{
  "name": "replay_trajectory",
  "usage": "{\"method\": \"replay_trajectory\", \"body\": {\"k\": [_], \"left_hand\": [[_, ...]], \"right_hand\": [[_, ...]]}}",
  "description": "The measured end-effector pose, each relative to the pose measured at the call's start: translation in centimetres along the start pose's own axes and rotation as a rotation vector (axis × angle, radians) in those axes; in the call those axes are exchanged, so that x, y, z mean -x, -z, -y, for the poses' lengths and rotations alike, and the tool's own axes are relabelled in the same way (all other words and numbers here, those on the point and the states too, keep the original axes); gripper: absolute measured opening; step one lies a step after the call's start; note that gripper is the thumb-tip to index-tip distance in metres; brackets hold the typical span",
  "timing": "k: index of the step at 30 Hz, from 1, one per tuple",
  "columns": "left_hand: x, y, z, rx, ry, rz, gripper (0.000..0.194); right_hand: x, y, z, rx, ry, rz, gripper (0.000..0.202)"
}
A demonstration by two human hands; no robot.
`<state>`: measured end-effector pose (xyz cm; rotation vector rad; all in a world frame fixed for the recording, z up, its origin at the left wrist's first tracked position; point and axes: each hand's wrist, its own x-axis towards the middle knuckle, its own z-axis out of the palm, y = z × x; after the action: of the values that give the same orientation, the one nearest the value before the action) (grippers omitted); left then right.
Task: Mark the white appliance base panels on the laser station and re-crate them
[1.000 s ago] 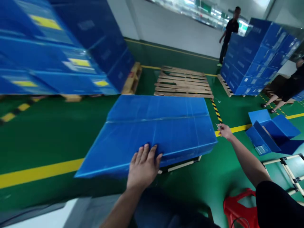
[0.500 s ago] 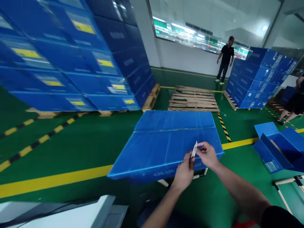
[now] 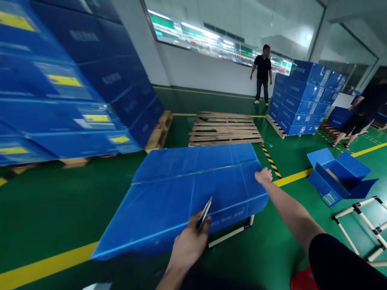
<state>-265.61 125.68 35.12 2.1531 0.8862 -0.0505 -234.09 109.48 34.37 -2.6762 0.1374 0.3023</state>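
A large closed blue box [image 3: 181, 185] lies in front of me on a pipe frame [image 3: 229, 237], with a taped seam across its top. My left hand [image 3: 190, 239] is closed around a small knife [image 3: 204, 212], its blade pointing up over the box's near edge. At the box's right edge rests my right hand [image 3: 264, 176], its fingers curled near the far right corner; whether it holds anything is hidden.
Tall stacked blue boxes [image 3: 111, 80] stand at left. Beyond the box lies a wooden pallet [image 3: 225, 128]. An open blue box [image 3: 338, 177] and a pipe frame [image 3: 363, 221] are at right. One person [image 3: 262, 72] stands at the back, another [image 3: 363, 108] at far right.
My right hand has left the knife and moved to the box's right edge. My left hand keeps the knife, now lower and further left. The view has turned right.
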Motion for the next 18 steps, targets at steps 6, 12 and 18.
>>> {"method": "replay_trajectory", "body": {"k": [6, 12, 18], "left_hand": [[-0.5, 1.0, 0.2, -0.046, 0.045, 0.008, 0.06], [-2.6, 1.2, 1.8, -0.181, -0.092, -0.092, 0.067], [-5.4, 1.5, 2.8, -0.231, -0.145, -0.03, 0.073]], "right_hand": [[-1.6, -1.0, -1.0, -0.033, -0.021, -0.059, 0.058], [-0.6, -3.4, -1.2, -0.026, 0.065, -0.24, 0.043], [-0.7, -4.1, -1.6, -0.021, 0.113, -0.325, 0.039]]}}
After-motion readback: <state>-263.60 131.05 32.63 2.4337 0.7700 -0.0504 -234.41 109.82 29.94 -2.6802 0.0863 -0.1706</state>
